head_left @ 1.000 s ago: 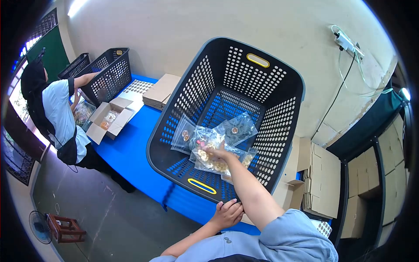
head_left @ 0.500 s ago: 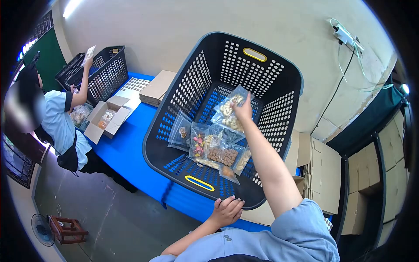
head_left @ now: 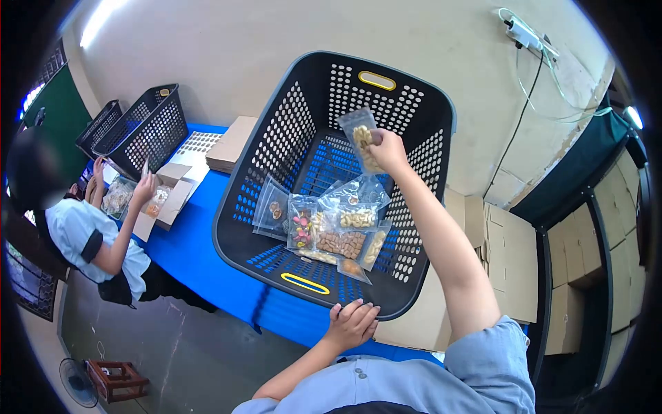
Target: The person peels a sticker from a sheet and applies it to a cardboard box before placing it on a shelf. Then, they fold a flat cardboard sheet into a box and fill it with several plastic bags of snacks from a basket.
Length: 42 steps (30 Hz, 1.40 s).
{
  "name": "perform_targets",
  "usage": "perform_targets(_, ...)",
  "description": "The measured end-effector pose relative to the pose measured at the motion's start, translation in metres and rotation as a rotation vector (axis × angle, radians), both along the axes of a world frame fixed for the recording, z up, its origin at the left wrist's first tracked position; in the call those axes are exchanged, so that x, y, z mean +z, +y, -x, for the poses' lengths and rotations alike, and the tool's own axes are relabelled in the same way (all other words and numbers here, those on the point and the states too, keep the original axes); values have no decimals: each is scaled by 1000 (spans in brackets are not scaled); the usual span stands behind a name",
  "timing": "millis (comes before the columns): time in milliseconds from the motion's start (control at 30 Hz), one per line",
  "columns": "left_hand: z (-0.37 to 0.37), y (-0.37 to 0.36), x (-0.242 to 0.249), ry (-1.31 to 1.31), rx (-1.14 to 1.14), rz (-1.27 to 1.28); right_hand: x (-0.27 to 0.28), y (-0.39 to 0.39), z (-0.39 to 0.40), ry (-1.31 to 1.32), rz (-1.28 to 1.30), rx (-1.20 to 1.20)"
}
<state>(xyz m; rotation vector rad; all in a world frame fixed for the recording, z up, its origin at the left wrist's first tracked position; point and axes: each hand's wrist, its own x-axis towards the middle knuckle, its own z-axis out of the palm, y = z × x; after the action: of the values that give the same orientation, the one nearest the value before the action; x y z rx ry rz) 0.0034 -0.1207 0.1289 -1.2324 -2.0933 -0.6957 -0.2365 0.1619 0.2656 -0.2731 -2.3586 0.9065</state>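
The right hand [head_left: 387, 150] has its grip pinched on a clear bag of pale pieces [head_left: 361, 138], held up over the black basket [head_left: 228, 238] toward its far side. The left hand [head_left: 354, 324] lays its fingers over the basket's near rim; whether its grip is tight I cannot tell. Inside, toward the near left, lie a bag of pink and yellow pieces [head_left: 301, 229] and, just right, a bag of brown pieces [head_left: 339, 243].
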Motion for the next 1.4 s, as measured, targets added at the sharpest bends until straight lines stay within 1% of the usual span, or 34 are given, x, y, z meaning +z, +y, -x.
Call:
perform_targets(33, 4, 1, 1, 26, -4, -4, 18, -8, -11, 12, -44, -16)
perform_targets(67, 11, 2, 5, 28, -11, -6, 39, -18, -25, 26, -9, 10)
perform_targets(133, 25, 5, 17, 127, -53, 43, 60, -20, -37, 171, 93, 91)
perform_targets(200, 34, 16, 30, 118, -79, 6, 83, -33, -65, 366, 408, 240)
perform_targets(267, 42, 27, 43, 17, -73, 15, 92, -24, -88, 437, 338, 192)
perform_targets(333, 49, 38, 55, -15, -105, -1, 109, -37, -130, 492, 480, 250)
perform_targets(367, 51, 43, 59, -49, -100, -24, 109, -35, -148, 497, 481, 237)
perform_targets(400, 52, 48, 61, -84, -93, -49, 108, -30, -167, 452, 401, 176)
perform_targets(433, 53, 51, 63, -105, -90, -53, 103, -24, -184, 404, 320, 117)
perform_targets(467, 54, 53, 63, -107, -100, -55, 97, -21, -201, 404, 316, 108)
perform_targets(533, 55, 56, 61, -99, -66, -56, 84, -13, -231, 400, 363, -8)
perform_targets(600, 59, 55, 60, -91, -73, -48, 68, 1, -258, 341, 376, -40)
perform_targets(667, 66, 58, 68, -19, -76, -14, 58, 8, -281, 291, 391, -76)
perform_targets(733, 75, 62, 77, -19, -92, 16, 52, 12, -301, 318, 558, -129)
perform_targets(800, 80, 69, 85, -139, -103, -6, 37, 19, -322, 312, 560, -166)
perform_targets(867, 78, 72, 83, -142, -134, -13, 18, 23, -338, 309, 684, -188)
perform_targets(900, 74, 74, 82, -126, -108, -40, 2, 26, -346, 311, 688, -194)
perform_targets(933, 68, 74, 81, -110, -84, -66, -10, 24, -352, 318, 693, -213)
perform_targets(967, 62, 74, 70, -101, -112, -210, -22, 19, -356, 324, 808, -214)
perform_targets(1000, 55, 75, 55, -104, -128, -203, -33, 13, -360, 330, 921, -211)
perform_targets(1067, 41, 79, 33, -122, -663, -365, -57, 1, -369, 216, 1016, -198)
perform_targets(1100, 30, 84, 39, -124, -670, -363, -65, -9, -370, 184, 1090, -191)
perform_targets(1167, 1, 97, 56, -958, -692, -179, -68, -29, -369, 198, 1090, -198)
perform_targets(1200, -4, 103, 57, -958, -691, -181, -69, -38, -368, 209, 1087, -198)
perform_targets(1267, -9, 116, 59, -1604, -693, -313, -73, -52, -369, 192, 1097, -163)
perform_targets(1300, -11, 122, 51, -1550, -673, -361, -75, -58, -369, 176, 1108, -131)
perform_targets(1333, -9, 123, 46, -1550, -679, -357, -77, -61, -369, 180, 1107, -136)
perform_targets(1400, -7, 123, 40, -1609, -697, -159, -82, -67, -372, 91, 1157, -109)
